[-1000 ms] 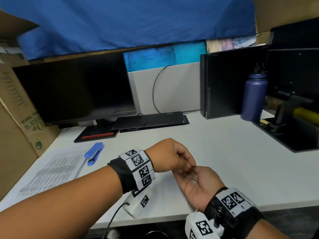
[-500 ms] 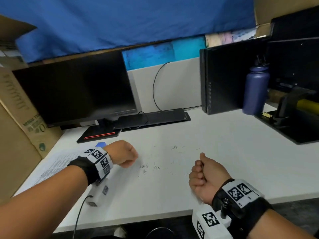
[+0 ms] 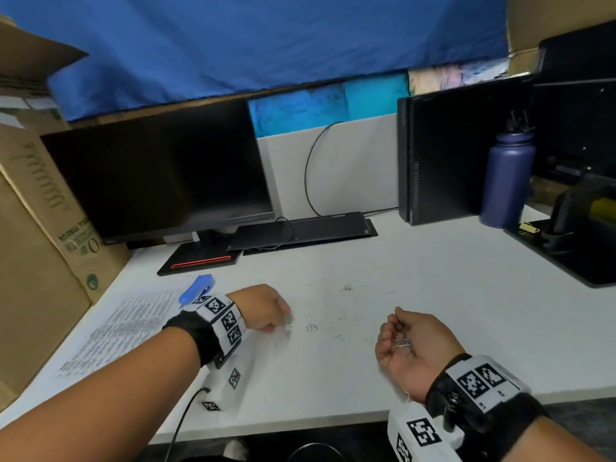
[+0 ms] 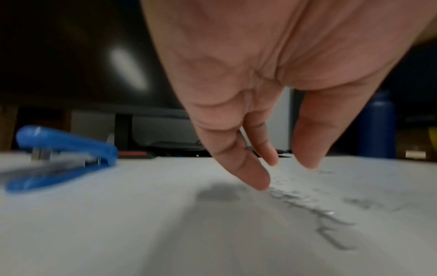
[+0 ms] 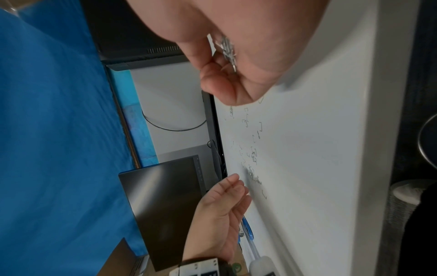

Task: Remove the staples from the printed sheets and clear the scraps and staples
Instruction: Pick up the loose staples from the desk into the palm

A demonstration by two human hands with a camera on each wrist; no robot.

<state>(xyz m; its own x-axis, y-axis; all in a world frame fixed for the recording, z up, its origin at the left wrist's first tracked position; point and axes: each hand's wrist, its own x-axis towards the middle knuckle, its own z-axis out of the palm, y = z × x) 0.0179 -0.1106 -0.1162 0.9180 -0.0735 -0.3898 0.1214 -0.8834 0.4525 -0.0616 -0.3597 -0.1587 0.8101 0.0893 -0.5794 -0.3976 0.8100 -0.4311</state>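
Head view: stapler (image 3: pixel 196 289) beside left hand (image 3: pixel 263 308).

- Stapler (image 3: pixel 196 289): we log it as bright blue.
- Staples (image 3: pixel 402 344): silver-grey.
- Desk (image 3: pixel 450 311): white.
- Printed sheets (image 3: pixel 116 331): white, dense black text.
- Bottle (image 3: pixel 506 181): dark navy (matte).
- Wrist bands (image 3: pixel 480 383): white with black square markers.
- Backdrop cloth (image 3: pixel 266 41): blue.

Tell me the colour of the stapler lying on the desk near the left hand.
The stapler is blue. It shows best in the left wrist view.
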